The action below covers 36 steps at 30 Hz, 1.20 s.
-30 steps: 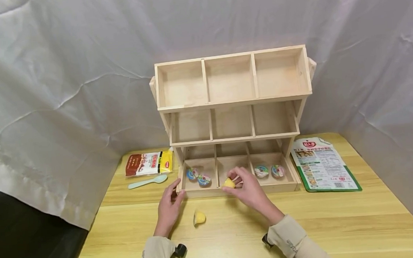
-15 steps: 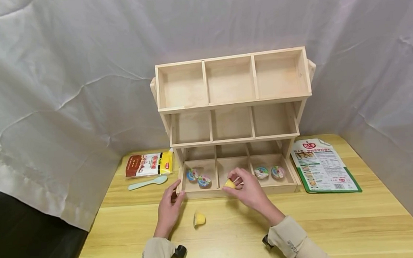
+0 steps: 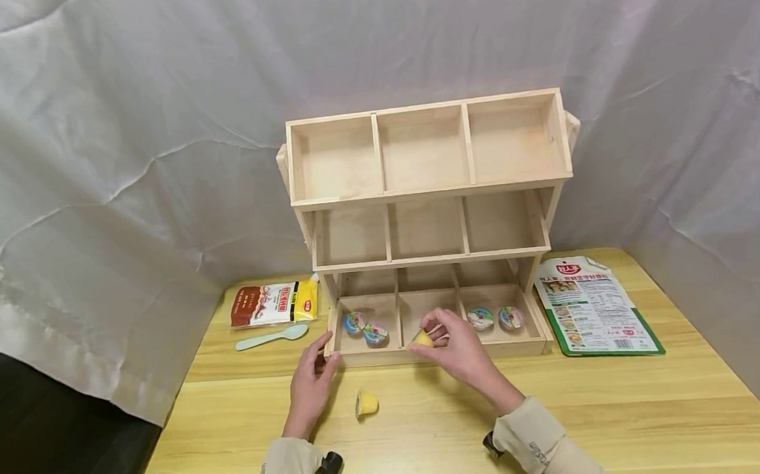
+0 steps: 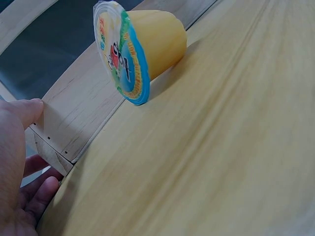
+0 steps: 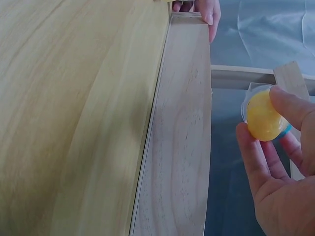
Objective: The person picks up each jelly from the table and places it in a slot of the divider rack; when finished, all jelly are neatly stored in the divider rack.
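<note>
My right hand [image 3: 458, 344] pinches a yellow jelly cup [image 5: 263, 117] between thumb and fingertips, over the front of the bottom tier's middle compartment. In the right wrist view, its rounded yellow base faces the camera. At the front left corner of the tiered wooden storage box [image 3: 363, 358], my left hand [image 3: 312, 380] grips the corner, thumb on the front board and fingers round the side. A second yellow jelly cup [image 4: 160, 39] lies on its side on the table, its printed lid facing left. Two jelly cups [image 3: 365, 329] sit in the bottom left compartment, two more [image 3: 496, 317] in the bottom right.
Upper tiers [image 3: 423, 148] of the box overhang the bottom one. Left of the box lie a red, white and yellow packet [image 3: 274, 302] and a pale green spoon [image 3: 271, 338]. A white and green food pouch [image 3: 596, 309] lies at right. Grey curtains [image 3: 111, 139] surround the wooden table [image 3: 635, 410].
The jelly cup in my right hand has tilted slightly, showing more of its rim. Both hands otherwise keep their places, and the head view has shifted a little.
</note>
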Motion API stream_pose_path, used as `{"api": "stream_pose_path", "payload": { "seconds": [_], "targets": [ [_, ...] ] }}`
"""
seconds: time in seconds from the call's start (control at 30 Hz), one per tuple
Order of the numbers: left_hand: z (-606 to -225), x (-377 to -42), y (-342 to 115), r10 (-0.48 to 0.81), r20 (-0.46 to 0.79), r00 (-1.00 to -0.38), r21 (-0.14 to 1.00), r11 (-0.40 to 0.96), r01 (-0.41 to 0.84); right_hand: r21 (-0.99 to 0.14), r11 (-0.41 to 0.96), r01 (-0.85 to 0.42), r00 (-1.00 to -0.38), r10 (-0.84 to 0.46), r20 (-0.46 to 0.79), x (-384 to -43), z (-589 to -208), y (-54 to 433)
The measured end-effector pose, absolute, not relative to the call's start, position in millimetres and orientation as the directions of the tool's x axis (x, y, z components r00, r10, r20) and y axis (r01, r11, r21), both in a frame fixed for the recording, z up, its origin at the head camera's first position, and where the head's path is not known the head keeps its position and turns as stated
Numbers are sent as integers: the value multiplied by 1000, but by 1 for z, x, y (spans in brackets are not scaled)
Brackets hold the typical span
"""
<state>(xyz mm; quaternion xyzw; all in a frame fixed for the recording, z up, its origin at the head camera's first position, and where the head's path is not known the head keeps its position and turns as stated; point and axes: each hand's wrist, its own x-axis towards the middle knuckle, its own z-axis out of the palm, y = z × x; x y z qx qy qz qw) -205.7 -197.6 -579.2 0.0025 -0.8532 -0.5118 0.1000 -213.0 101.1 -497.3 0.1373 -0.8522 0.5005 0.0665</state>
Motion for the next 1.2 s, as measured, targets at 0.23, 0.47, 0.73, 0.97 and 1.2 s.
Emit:
{"api": "stream_pose_path", "payload": {
  "seconds": [0.23, 0.47, 0.73, 0.97, 1.2],
  "targets": [
    [-579, -206, -197, -104, 168, -980, 875, 474, 100, -861, 437, -261, -964, -153, 215, -215, -496, 103],
    [-577, -205, -198, -108, 159, -981, 875, 475, 90, -860, 448, -243, -969, -154, 193, -215, -492, 103],
    [-578, -206, -198, -105, 161, -981, 873, 478, 92, -858, 444, -258, -965, -163, 205, -217, -494, 105],
    [-579, -206, -198, -105, 157, -982, 872, 481, 88, -867, 436, -241, -969, -166, 185, -218, -494, 105],
    [-580, -207, -199, -102, 163, -981, 875, 474, 96, -895, 380, -231, -969, -176, 175, -218, -495, 105]
  ]
}}
